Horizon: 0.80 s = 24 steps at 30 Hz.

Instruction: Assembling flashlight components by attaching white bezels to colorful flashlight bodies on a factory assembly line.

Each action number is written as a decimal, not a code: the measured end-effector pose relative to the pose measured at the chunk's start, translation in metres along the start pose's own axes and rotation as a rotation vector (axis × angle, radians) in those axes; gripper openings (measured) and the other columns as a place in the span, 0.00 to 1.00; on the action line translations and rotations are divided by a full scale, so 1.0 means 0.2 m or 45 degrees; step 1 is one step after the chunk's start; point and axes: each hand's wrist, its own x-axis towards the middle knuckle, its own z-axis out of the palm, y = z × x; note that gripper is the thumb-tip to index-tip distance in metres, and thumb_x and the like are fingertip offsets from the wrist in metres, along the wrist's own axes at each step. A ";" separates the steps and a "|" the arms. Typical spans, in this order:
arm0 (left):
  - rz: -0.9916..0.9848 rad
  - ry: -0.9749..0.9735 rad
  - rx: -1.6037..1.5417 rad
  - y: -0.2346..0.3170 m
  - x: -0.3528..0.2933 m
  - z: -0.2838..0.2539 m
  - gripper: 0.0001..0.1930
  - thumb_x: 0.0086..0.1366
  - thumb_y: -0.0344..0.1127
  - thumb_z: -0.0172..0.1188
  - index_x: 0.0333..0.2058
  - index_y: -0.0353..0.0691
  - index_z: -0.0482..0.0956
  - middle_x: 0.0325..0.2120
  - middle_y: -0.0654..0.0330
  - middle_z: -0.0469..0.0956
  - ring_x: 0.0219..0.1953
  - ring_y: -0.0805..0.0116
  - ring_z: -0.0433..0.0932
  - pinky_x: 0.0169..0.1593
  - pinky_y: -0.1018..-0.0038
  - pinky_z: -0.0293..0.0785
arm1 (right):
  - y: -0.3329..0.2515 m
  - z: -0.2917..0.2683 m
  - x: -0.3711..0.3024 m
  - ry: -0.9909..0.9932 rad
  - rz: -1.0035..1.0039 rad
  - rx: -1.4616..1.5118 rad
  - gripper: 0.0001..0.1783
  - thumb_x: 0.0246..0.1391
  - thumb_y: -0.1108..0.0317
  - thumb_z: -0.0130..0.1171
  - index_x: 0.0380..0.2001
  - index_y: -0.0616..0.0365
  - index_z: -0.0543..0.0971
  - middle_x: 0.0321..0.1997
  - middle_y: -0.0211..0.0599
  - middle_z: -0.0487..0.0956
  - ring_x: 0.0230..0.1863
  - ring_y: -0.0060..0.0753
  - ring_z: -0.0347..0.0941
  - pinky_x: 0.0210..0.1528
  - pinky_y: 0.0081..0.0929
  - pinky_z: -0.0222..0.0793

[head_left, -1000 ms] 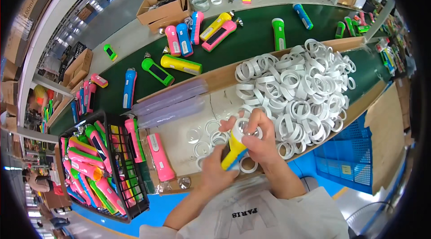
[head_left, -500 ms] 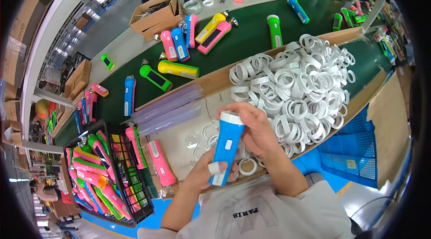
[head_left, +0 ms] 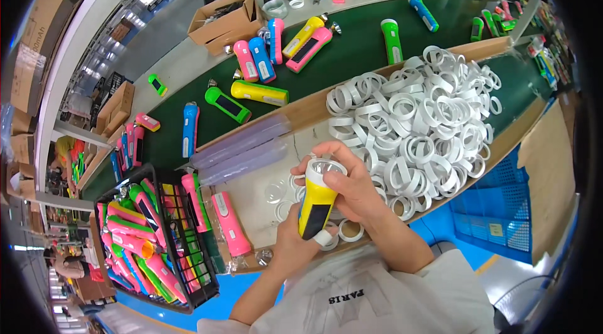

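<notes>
Left hand (head_left: 294, 241) holds flashlight (head_left: 319, 196), now turned (yellow side replaces blue).

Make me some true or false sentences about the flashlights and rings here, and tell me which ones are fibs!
1. The left hand holds the yellow flashlight by its lower part. True.
2. The right hand is down inside the basket. False: it is at the flashlight's white-rimmed head.
3. The big pile of rings is bright red. False: the rings are white.
4. The black basket stands on the person's right. False: the black basket is on the left, full of colorful flashlights.
5. A pink flashlight lies between the basket and the left hand. True.
</notes>
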 end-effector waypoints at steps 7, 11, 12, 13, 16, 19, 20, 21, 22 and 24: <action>-0.506 -0.616 -1.504 0.00 -0.14 0.07 0.22 0.52 0.36 0.68 0.42 0.36 0.69 0.26 0.55 0.74 0.19 0.67 0.73 0.21 0.73 0.69 | 0.05 0.01 -0.05 -0.220 0.014 0.289 0.17 0.48 0.55 0.63 0.31 0.49 0.67 0.36 0.44 0.73 0.44 0.49 0.74 0.55 0.43 0.69; -0.612 -0.800 -1.770 0.02 -0.19 0.07 0.26 0.50 0.42 0.69 0.42 0.36 0.69 0.24 0.53 0.73 0.18 0.66 0.71 0.21 0.73 0.69 | 0.12 -0.02 -0.06 -0.403 -0.040 0.596 0.14 0.49 0.57 0.63 0.28 0.48 0.68 0.38 0.47 0.73 0.46 0.51 0.74 0.57 0.48 0.67; -0.616 -0.803 -1.773 0.02 -0.18 0.07 0.26 0.50 0.42 0.69 0.42 0.36 0.69 0.24 0.53 0.73 0.18 0.66 0.71 0.21 0.73 0.69 | 0.11 -0.02 -0.06 -0.398 -0.041 0.595 0.14 0.49 0.57 0.63 0.28 0.48 0.68 0.38 0.47 0.73 0.46 0.51 0.74 0.57 0.48 0.67; -0.569 -0.663 -1.566 0.02 -0.18 0.07 0.25 0.49 0.41 0.70 0.41 0.36 0.69 0.23 0.54 0.74 0.18 0.66 0.71 0.21 0.73 0.69 | 0.10 -0.02 -0.07 -0.311 -0.055 0.507 0.14 0.49 0.59 0.62 0.28 0.48 0.67 0.38 0.48 0.74 0.47 0.52 0.74 0.55 0.47 0.68; -0.148 -0.197 -0.274 -0.03 -0.07 0.02 0.24 0.49 0.39 0.70 0.41 0.34 0.70 0.24 0.52 0.78 0.23 0.58 0.79 0.26 0.68 0.74 | 0.05 -0.04 -0.10 -0.009 -0.182 -0.129 0.14 0.50 0.67 0.62 0.29 0.51 0.64 0.39 0.49 0.74 0.45 0.46 0.75 0.53 0.43 0.70; 0.116 -0.010 0.364 -0.11 0.05 0.01 0.26 0.49 0.41 0.70 0.43 0.33 0.70 0.25 0.49 0.79 0.27 0.52 0.81 0.32 0.64 0.76 | 0.07 -0.09 -0.06 0.137 -0.288 -0.517 0.14 0.51 0.69 0.61 0.31 0.53 0.63 0.38 0.46 0.72 0.42 0.41 0.75 0.49 0.39 0.74; 0.166 0.001 0.356 -0.12 0.06 0.01 0.27 0.49 0.41 0.70 0.43 0.34 0.70 0.26 0.49 0.79 0.28 0.52 0.81 0.32 0.65 0.76 | 0.08 -0.07 -0.06 0.234 -0.282 -0.501 0.13 0.52 0.69 0.60 0.32 0.54 0.64 0.38 0.46 0.72 0.42 0.40 0.74 0.48 0.38 0.74; 0.211 0.014 0.348 -0.13 0.06 0.01 0.28 0.49 0.40 0.71 0.44 0.34 0.69 0.27 0.49 0.79 0.28 0.53 0.81 0.32 0.65 0.76 | 0.09 -0.06 -0.06 0.331 -0.270 -0.482 0.12 0.53 0.69 0.60 0.33 0.54 0.65 0.38 0.46 0.72 0.42 0.39 0.74 0.47 0.37 0.74; 0.242 0.081 0.289 -0.13 0.07 0.01 0.30 0.48 0.39 0.72 0.47 0.35 0.68 0.30 0.49 0.78 0.31 0.53 0.81 0.35 0.66 0.76 | 0.09 -0.05 -0.04 0.392 -0.233 -0.456 0.12 0.54 0.68 0.61 0.36 0.54 0.67 0.40 0.45 0.73 0.44 0.39 0.74 0.47 0.35 0.74; 0.252 0.121 0.299 -0.13 0.07 0.00 0.31 0.47 0.38 0.72 0.48 0.35 0.67 0.32 0.48 0.78 0.33 0.54 0.81 0.37 0.66 0.76 | 0.06 -0.09 -0.03 0.325 -0.140 -0.312 0.14 0.53 0.66 0.62 0.38 0.54 0.67 0.41 0.45 0.74 0.44 0.39 0.74 0.48 0.36 0.73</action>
